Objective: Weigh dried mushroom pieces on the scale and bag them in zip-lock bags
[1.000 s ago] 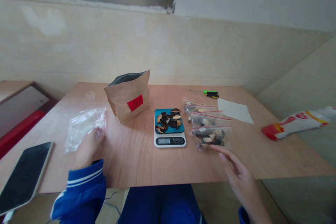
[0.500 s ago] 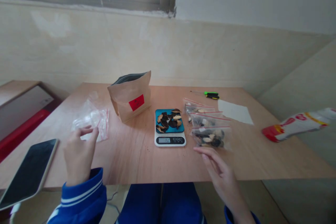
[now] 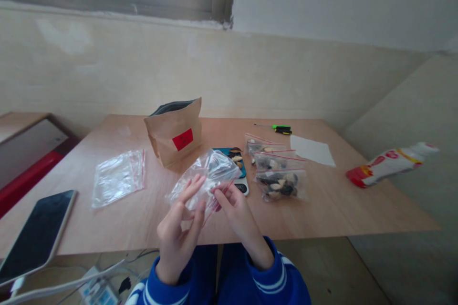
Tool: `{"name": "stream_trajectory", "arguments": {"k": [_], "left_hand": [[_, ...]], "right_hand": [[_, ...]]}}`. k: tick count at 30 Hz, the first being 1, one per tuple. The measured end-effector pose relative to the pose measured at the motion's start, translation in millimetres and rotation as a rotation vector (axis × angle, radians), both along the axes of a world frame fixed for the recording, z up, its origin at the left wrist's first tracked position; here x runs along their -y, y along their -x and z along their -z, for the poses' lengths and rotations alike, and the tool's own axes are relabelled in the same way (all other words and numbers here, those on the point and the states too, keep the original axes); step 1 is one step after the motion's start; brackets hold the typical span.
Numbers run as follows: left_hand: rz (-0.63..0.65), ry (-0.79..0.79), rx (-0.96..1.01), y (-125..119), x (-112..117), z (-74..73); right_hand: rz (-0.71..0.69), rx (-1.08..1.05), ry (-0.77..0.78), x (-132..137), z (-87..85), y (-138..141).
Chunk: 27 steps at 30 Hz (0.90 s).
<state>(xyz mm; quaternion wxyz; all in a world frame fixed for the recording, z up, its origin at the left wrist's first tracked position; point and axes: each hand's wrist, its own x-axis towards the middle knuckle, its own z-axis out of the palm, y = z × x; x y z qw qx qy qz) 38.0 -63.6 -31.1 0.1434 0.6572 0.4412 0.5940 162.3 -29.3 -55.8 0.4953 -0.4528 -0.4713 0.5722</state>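
A clear zip bag (image 3: 189,176) with a red seal line hangs before me over the kitchen scale (image 3: 242,185). My right hand (image 3: 234,205) pinches the bag near its red-edged mouth. My left hand (image 3: 182,221) touches the bag from the left, its thumb and fingers apart. The bag looks flat, with nothing inside that I can make out. Behind it, dark brown and tan dried pieces (image 3: 236,156) lie on the scale's blue tray (image 3: 219,151); most of the scale and its readout are hidden.
Flat zip bags (image 3: 118,176) lie left, near a phone (image 3: 39,228). An open brown paper pouch (image 3: 170,136) stands behind. Filled zip bags (image 3: 281,185) lie right of the scale. Beyond are screwdrivers (image 3: 282,129), white paper (image 3: 311,150) and a white-red bottle (image 3: 390,167).
My left hand has moved right from the pile with one bag, now over the scale. My right hand has come in from the right and taken hold of the bag's edge.
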Motion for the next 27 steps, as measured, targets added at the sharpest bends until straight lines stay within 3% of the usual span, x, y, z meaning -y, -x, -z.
{"name": "stream_trajectory", "arguments": {"k": [3,5,7,10,12,15,18,27], "left_hand": [[-0.314,-0.026,0.246,-7.6,-9.3,-2.8],[-0.432,-0.044,0.281,-9.7,-18.9,-7.0],[-0.443,-0.013,0.263,-8.9,-28.5,-10.3],[-0.428,0.122,0.237,-5.4,-39.3,-12.4],[-0.441,0.191,0.224,-3.6,-43.9,-13.2],[-0.465,0.232,0.199,-3.0,-48.9,-14.5],[-0.462,0.258,0.199,-3.9,-53.0,-14.8],[-0.388,0.312,0.346,-7.7,-59.1,-5.0]], "right_hand": [[-0.147,0.077,0.093,-1.7,14.3,-8.5],[-0.282,0.185,0.031,-2.1,12.8,-19.3],[-0.321,0.334,-0.146,-7.7,4.5,-33.9],[-0.138,0.626,-0.42,-32.1,-6.2,-58.9],[-0.04,0.812,-0.503,-55.3,-4.4,-73.7],[-0.109,0.998,-0.504,-85.2,9.3,-88.0],[-0.141,1.086,-0.494,-98.2,23.2,-92.3],[-0.031,0.982,-0.588,-100.4,36.4,-94.6]]}}
